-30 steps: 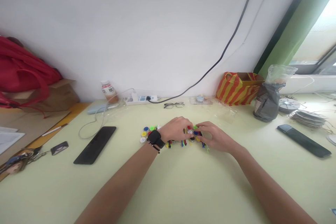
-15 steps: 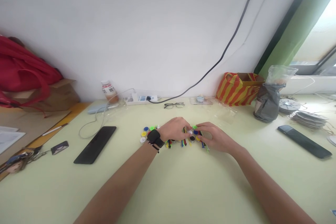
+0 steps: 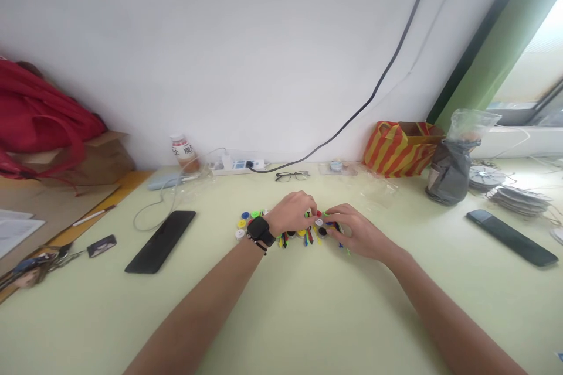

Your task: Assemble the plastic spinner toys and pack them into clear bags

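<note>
A row of small round coloured pieces like buttons or spools (image 3: 241,224), in blue, yellow, white and green, lies on the table with thin coloured strips (image 3: 310,237) poking out along its near side. My left hand (image 3: 292,212) arches over the middle of the row, fingers bent down and thumb close to a white round piece (image 3: 319,222). My right hand (image 3: 358,231) curls around the row's right end, its fingertips at the green piece and its thumb near a black one (image 3: 322,232). What either set of fingertips pinches is too small to make out.
A black phone-like slab (image 3: 160,242) lies left, a dark phone (image 3: 511,237) right. Glasses (image 3: 292,176) and a power strip (image 3: 237,167) sit by the wall, with a bottle (image 3: 184,153). A striped bag (image 3: 398,149) and a grey bag (image 3: 448,173) stand back right.
My left hand has lifted and shifted slightly, uncovering a red round piece and more strips. The right hand's fingers have moved a little to the left over the right end of the row.
</note>
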Motion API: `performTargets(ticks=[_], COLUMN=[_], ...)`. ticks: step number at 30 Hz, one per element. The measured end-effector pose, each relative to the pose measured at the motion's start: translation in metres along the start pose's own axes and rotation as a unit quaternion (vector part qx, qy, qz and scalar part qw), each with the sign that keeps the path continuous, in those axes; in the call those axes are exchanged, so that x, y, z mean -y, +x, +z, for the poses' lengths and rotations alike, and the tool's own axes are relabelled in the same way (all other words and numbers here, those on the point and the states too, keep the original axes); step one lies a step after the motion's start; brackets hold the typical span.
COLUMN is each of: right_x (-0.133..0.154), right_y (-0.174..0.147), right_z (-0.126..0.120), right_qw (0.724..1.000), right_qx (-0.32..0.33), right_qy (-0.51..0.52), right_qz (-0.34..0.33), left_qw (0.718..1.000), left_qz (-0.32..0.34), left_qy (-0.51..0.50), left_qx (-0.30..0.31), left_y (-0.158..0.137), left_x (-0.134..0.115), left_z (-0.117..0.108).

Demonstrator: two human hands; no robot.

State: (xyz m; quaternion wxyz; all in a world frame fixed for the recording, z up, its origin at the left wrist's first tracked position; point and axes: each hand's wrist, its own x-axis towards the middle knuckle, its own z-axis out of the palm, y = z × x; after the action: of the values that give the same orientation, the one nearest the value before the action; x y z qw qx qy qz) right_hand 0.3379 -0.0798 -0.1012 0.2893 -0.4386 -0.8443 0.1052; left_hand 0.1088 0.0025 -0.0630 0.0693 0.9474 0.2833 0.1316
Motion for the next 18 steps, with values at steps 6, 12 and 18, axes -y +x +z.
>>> performTargets(ticks=[6,12,18], right_x=[0.0059,0.0099,0.0001], right_y=[0.0016,0.0023,0.0004], right_z=[0.0040,0.0059,-0.0021], right_qw=[1.000,1.000,1.000], right_qx=[0.014,0.022,-0.009], right_qy=[0.000,0.003,0.003], right_qz=[-0.011,-0.015,0.000], left_qw=[1.000,1.000,0.999], left_qz=[0.000,0.002,0.002], left_qy=[0.006,0.010,0.016], left_qx=[0.014,0.018,0.028], left_y=[0.0004,-0.0011,-0.0013], left_x=[-0.0022,-0.0049,-0.0090], left_z=[0.0048,0.0048,0.0022])
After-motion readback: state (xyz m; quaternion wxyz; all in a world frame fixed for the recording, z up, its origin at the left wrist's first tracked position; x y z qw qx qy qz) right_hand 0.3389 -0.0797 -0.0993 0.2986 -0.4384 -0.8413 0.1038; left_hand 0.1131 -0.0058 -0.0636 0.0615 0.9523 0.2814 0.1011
